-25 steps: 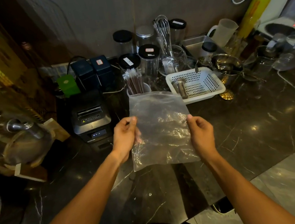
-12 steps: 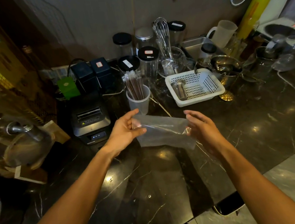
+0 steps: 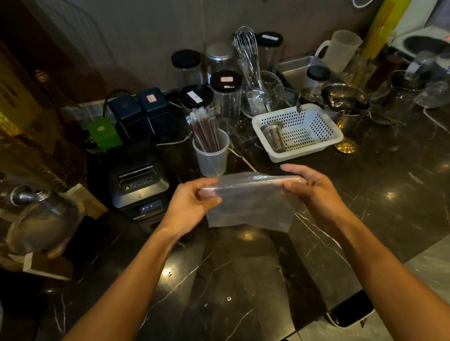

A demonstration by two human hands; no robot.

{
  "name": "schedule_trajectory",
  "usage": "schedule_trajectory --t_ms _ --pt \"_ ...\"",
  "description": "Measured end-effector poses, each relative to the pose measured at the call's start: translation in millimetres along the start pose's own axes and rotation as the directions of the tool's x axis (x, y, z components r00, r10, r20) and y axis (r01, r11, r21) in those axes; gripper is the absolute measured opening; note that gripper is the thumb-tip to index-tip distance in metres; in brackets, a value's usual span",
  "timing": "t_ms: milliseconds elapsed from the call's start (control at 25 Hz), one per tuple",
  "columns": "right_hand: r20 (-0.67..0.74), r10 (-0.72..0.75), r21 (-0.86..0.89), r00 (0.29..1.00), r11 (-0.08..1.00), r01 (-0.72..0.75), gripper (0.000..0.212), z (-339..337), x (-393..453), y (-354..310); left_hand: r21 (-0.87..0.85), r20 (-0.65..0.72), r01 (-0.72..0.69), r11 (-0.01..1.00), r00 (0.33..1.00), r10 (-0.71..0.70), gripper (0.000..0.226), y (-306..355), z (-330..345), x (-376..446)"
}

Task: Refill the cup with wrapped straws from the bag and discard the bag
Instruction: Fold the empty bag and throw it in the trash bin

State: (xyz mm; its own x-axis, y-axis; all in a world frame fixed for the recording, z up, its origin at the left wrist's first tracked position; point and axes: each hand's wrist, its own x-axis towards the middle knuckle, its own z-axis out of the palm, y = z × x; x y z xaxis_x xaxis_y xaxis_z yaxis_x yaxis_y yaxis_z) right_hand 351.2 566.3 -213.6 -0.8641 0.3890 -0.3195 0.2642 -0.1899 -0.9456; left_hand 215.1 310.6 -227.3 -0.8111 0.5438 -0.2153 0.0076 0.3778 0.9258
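- Head view, my left hand [image 3: 191, 206]: fingers and thumb pinched on the left end of the bag, raised over the dark marble counter [image 3: 231, 281].
- Head view, my right hand [image 3: 311, 188]: fingers curled over the bag's right end, thumb underneath, gripping it.
- Bag [image 3: 250, 204]: clear plastic, empty as far as I can see, folded over along its top edge between my two hands, the rest hanging slack below.
- Cup [image 3: 212, 156]: translucent plastic, upright on the counter just beyond the bag, apart from my hands.
- Wrapped straws [image 3: 204, 130]: dark, bundled upright in the cup, wrapper tips fanned above the rim.
- Receipt printer [image 3: 138, 180]: black, left of the cup.
- White perforated basket [image 3: 298, 131]: right of the cup, a small metal cup [image 3: 273, 136] lying inside it.
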Motion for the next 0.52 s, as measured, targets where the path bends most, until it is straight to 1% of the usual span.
schedule_trajectory --t_ms 120,200,240,320,400,480,520 --pt "0.006 -0.012 -0.079 1.0 0.997 0.012 0.035 -1.2 0.6 -3.8 0.114 -0.049 -0.059 0.992 0.997 0.065 0.02 -1.0 -0.6 -1.0" --pt "0.025 -0.036 -0.186 0.999 0.982 0.04 0.026 -3.7 -0.6 -7.3 0.147 -0.065 -0.093 0.985 0.993 0.103 0.015 0.7 -4.1 -2.1" --pt "0.048 -0.045 -0.248 0.998 0.967 0.056 0.021 -5.1 -1.6 -8.5 0.122 -0.056 -0.096 0.988 0.993 0.104 0.015 1.3 -6.7 -1.9" --pt "0.112 -0.061 -0.372 0.992 0.923 0.099 0.017 -5.4 -4.0 -11.1 -0.017 -0.013 -0.102 0.995 0.995 0.102 0.013 4.3 -10.3 -3.0" --pt "0.131 -0.097 -0.521 0.987 0.84 0.151 0.015 -4.2 -3.5 -11.3 -0.108 0.002 -0.116 0.987 0.993 0.117 0.013 7.6 -11.2 -4.7" --pt "0.134 -0.128 -0.636 0.983 0.75 0.184 0.012 -3.6 -1.0 -10.8 -0.15 -0.012 -0.114 0.982 0.994 0.113 0.023 11.2 -10.3 -5.5" --pt "0.158 -0.11 -0.653 0.981 0.734 0.187 0.013 -3.8 0.3 -10.4 -0.181 -0.019 -0.095 0.979 0.995 0.093 0.026 12.3 -9.1 -5.2"
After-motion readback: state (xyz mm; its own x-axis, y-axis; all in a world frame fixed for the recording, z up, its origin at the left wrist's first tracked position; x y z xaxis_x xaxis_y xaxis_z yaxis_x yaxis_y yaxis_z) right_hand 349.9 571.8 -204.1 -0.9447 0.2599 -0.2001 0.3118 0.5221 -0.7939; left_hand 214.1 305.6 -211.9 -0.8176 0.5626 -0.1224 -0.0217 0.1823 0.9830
